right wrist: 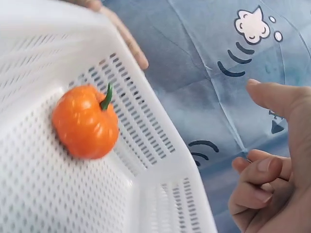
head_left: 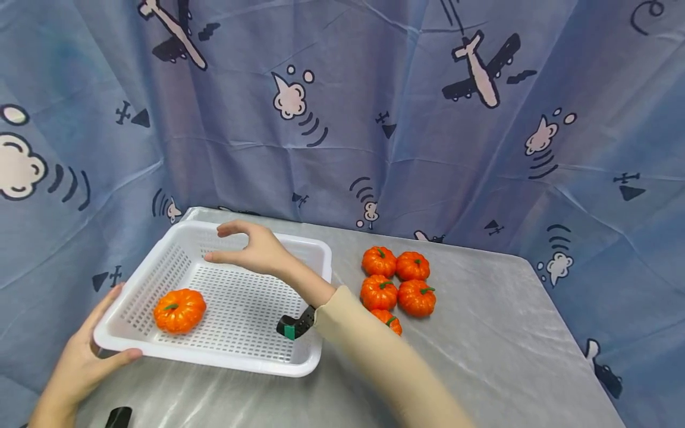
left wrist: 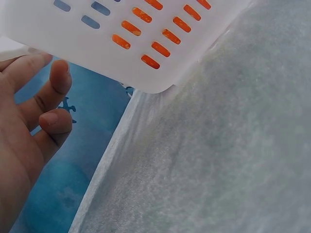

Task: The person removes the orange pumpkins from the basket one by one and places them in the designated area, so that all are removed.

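Observation:
A white perforated basket (head_left: 321, 261) sits on the left of the grey table (head_left: 481, 333). One orange pumpkin (head_left: 179, 310) with a green stem lies inside, near the left wall. My left hand (head_left: 93, 348) grips the basket's near left corner, thumb on the front wall and fingers (left wrist: 54, 85) under and along the side. My right hand (head_left: 216, 244) hovers over the basket's far side, fingers loosely spread and holding nothing. In the right wrist view the pumpkin (right wrist: 86, 121) rests against the basket wall (right wrist: 160, 160), well apart from the right hand (right wrist: 248, 126).
Several more orange pumpkins (head_left: 396, 282) are clustered on the table just right of the basket. A blue curtain (head_left: 374, 119) printed with planes and clouds hangs close behind and to the left. The basket's corner (left wrist: 97, 53) reaches the table's left edge (left wrist: 112, 160).

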`<state>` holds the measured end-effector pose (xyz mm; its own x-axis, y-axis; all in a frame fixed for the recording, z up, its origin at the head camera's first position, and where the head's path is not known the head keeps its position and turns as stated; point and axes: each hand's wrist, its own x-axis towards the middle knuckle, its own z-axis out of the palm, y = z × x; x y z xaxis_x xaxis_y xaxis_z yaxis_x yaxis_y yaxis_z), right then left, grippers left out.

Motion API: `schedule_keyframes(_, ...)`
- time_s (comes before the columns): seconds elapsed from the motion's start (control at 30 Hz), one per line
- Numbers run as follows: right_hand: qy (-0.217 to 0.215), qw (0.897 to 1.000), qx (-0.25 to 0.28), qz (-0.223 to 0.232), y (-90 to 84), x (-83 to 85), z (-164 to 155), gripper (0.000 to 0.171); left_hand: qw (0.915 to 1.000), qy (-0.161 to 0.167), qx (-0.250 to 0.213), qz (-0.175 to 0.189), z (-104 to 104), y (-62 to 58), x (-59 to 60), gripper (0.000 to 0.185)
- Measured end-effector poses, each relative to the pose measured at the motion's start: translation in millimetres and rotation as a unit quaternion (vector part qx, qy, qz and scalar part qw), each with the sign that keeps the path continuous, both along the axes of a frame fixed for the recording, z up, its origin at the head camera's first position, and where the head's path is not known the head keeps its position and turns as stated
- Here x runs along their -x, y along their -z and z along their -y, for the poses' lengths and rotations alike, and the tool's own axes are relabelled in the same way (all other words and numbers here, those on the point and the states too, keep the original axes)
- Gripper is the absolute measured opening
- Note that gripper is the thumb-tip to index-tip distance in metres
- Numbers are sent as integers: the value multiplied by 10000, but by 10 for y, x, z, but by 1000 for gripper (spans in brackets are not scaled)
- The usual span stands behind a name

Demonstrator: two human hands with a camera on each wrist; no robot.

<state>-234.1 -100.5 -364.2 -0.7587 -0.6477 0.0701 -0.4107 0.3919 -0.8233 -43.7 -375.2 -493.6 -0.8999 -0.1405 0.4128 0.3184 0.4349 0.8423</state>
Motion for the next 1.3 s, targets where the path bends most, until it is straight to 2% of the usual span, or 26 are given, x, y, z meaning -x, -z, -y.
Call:
schedule_keyframes(0.17, 134, 9921, 806, 952, 164, 45, 231, 63, 10000, -53, 67, 36, 11, -5, -16, 126)
schedule_keyframes(0.3, 281, 9874, 929, 1251, 324, 42, 346, 62, 9999, -43, 61, 78, 3, -7, -14, 126)
schedule_keyframes(0.4, 196, 9945, 395, 949, 433, 18, 378, 64, 10000, -36, 68, 50, -26, -7, -16, 126)
schedule_keyframes(0.5, -306, 9971, -564, 397, 516, -22, 429, 71, 9999, -83, 128, 36, -32, -18, -41, 126)
schedule_keyframes(0.6, -894, 9853, -1456, -85, 582, -64, 487, 79, 9996, -141, 216, 109, -28, -26, -54, 126)
schedule_keyframes(0.7, -1198, 9717, -2008, -329, 634, -87, 532, 82, 9995, -160, 199, 181, -24, -19, -38, 125)
schedule_keyframes(0.83, -1407, 9618, -2315, -389, 676, -89, 555, 84, 9999, -116, 28, 124, -19, 0, -1, 125)
schedule_keyframes(1.0, -1575, 9565, -2426, -375, 693, -79, 547, 85, 9995, 10, -318, -18, -44, 0, 42, 126)
schedule_keyframes(1.2, -1687, 9528, -2489, -423, 710, -96, 591, 79, 9994, -277, 158, 127, -43, 8, 37, 128)
schedule_keyframes(1.3, -1669, 9500, -2607, -411, 752, -129, 635, 80, 9990, -307, 235, 235, -9, 30, 21, 128)
